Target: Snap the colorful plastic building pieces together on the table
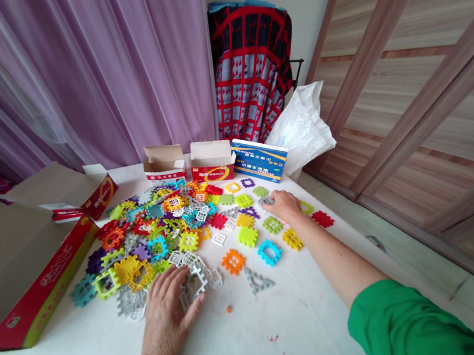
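Observation:
My left hand (167, 310) rests at the near edge of a heap of colourful plastic interlocking blocks (156, 227). Its fingers lie stretched over the pieces, thumb apart, beside a grey-white square frame block (195, 283). White lattice window pieces (189, 259) lie just beyond its fingertips. My right hand (285, 206) reaches to the far right of the spread, fingers closed on a small grey block (265, 201), partly hidden by the hand. Nearby lie a green lattice block (272, 225), a yellow one (292, 239) and a blue frame block (269, 253).
A large red carton (52, 280) stands open at left, another open carton (100, 193) behind it. Two small open boxes (165, 176) and a blue box (261, 161) line the back. A white plastic bag (304, 127) sits at the table's right corner, near wooden wardrobe doors (418, 87).

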### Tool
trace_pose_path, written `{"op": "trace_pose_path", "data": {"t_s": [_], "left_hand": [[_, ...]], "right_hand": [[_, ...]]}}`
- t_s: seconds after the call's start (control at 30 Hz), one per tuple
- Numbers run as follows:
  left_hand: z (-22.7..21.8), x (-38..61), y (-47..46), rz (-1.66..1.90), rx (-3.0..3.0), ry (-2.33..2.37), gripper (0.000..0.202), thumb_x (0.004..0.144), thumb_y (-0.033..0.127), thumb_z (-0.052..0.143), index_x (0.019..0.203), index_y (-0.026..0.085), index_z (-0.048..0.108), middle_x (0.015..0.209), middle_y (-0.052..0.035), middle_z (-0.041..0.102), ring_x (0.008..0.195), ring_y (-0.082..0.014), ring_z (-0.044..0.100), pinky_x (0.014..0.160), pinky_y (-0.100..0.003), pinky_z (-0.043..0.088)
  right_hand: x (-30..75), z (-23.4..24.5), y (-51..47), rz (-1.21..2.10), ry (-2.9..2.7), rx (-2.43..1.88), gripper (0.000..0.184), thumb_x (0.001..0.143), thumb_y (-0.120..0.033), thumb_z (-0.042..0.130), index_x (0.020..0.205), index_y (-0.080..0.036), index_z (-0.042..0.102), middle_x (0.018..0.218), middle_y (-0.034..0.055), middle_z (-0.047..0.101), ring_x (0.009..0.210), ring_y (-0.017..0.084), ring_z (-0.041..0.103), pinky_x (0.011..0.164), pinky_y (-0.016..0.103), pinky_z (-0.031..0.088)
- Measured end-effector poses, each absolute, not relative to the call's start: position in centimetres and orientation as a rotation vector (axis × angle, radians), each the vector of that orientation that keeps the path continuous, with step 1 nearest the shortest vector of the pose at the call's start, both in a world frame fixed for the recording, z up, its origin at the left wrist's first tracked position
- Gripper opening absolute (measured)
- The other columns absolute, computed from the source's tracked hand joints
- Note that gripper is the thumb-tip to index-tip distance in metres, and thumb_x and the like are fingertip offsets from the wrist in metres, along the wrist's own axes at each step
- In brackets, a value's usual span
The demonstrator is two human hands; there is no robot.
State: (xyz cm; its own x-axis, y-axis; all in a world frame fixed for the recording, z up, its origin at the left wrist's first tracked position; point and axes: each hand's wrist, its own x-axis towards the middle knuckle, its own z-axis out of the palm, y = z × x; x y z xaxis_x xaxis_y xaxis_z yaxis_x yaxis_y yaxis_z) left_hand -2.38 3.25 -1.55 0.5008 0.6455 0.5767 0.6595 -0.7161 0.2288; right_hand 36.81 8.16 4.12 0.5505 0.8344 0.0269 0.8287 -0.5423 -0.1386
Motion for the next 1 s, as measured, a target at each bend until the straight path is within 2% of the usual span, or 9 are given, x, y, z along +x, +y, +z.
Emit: {"op": "trace_pose_path", "data": {"t_s": [0.17, 0.3, 0.47, 0.63, 0.77, 0.87, 1.0], "left_hand": [[-1.6, -2.2, 3.3, -1.051, -2.653, -1.203, 0.053, 0.086, 0.053, 0.060, 0.130, 0.025, 0.054, 0.115, -0.0089, 0.071, 0.109, -0.0290, 0.064, 0.100, -0.050, 0.043], [-1.4, -1.2, 3.3, -1.034, -2.620, -1.242, 0.055, 0.086, 0.053, 0.059, 0.133, 0.025, 0.054, 0.108, -0.0093, 0.072, 0.101, -0.0276, 0.066, 0.100, -0.049, 0.044], [-0.9, -0.1, 3.1, -1.068, -2.667, -1.175, 0.062, 0.087, 0.053, 0.060, 0.140, 0.024, 0.046, 0.107, -0.0103, 0.072, 0.098, -0.0270, 0.066, 0.097, -0.048, 0.046], [-0.6, 0.1, 2.6, -1.144, -2.730, -1.147, 0.073, 0.086, 0.056, 0.060, 0.144, 0.021, 0.034, 0.108, -0.0118, 0.073, 0.101, -0.0284, 0.066, 0.093, -0.047, 0.048], [-0.5, 0.0, 2.3, -1.180, -2.769, -1.098, 0.077, 0.086, 0.058, 0.059, 0.146, 0.021, 0.030, 0.108, -0.0127, 0.073, 0.104, -0.0290, 0.066, 0.095, -0.048, 0.047], [-0.4, 0.0, 2.2, -1.203, -2.766, -1.062, 0.079, 0.086, 0.059, 0.058, 0.149, 0.021, 0.027, 0.110, -0.0127, 0.072, 0.106, -0.0289, 0.065, 0.096, -0.048, 0.047], [-0.4, -0.1, 2.3, -1.200, -2.778, -1.042, 0.082, 0.085, 0.060, 0.057, 0.150, 0.021, 0.026, 0.121, -0.0144, 0.068, 0.111, -0.0284, 0.062, 0.098, -0.046, 0.046]], "right_hand": [[35.0, 5.4, 6.8, 0.061, -1.512, -2.483, 0.030, 0.087, -0.041, 0.058, 0.106, -0.020, 0.067, 0.113, 0.0109, 0.069, 0.110, 0.026, 0.062, 0.091, 0.035, 0.046], [29.9, 6.0, 3.8, 0.267, -1.809, -1.971, 0.017, 0.086, -0.031, 0.059, 0.098, -0.023, 0.068, 0.102, 0.0035, 0.072, 0.093, 0.019, 0.066, 0.085, 0.030, 0.049], [23.5, 5.8, -0.1, 0.169, -2.205, -1.301, 0.046, 0.077, -0.030, 0.071, 0.121, -0.024, 0.062, 0.131, 0.0080, 0.062, 0.120, 0.024, 0.056, 0.105, 0.041, 0.043], [22.0, 5.0, -0.5, 0.181, -2.301, -1.229, 0.046, 0.078, -0.030, 0.073, 0.122, -0.021, 0.062, 0.132, 0.0085, 0.063, 0.121, 0.023, 0.055, 0.103, 0.040, 0.044], [22.2, 4.4, -0.3, 0.192, -2.315, -1.190, 0.036, 0.078, -0.026, 0.073, 0.113, -0.020, 0.064, 0.122, 0.0079, 0.067, 0.112, 0.022, 0.060, 0.099, 0.038, 0.047], [22.2, 4.5, -0.6, 0.214, -2.319, -1.185, 0.036, 0.079, -0.024, 0.073, 0.113, -0.020, 0.063, 0.120, 0.0082, 0.067, 0.109, 0.022, 0.060, 0.097, 0.038, 0.047], [22.2, 4.7, -1.2, 0.237, -2.251, -1.240, 0.032, 0.076, -0.022, 0.073, 0.106, -0.022, 0.063, 0.113, 0.0057, 0.069, 0.104, 0.022, 0.061, 0.093, 0.036, 0.047]]}}
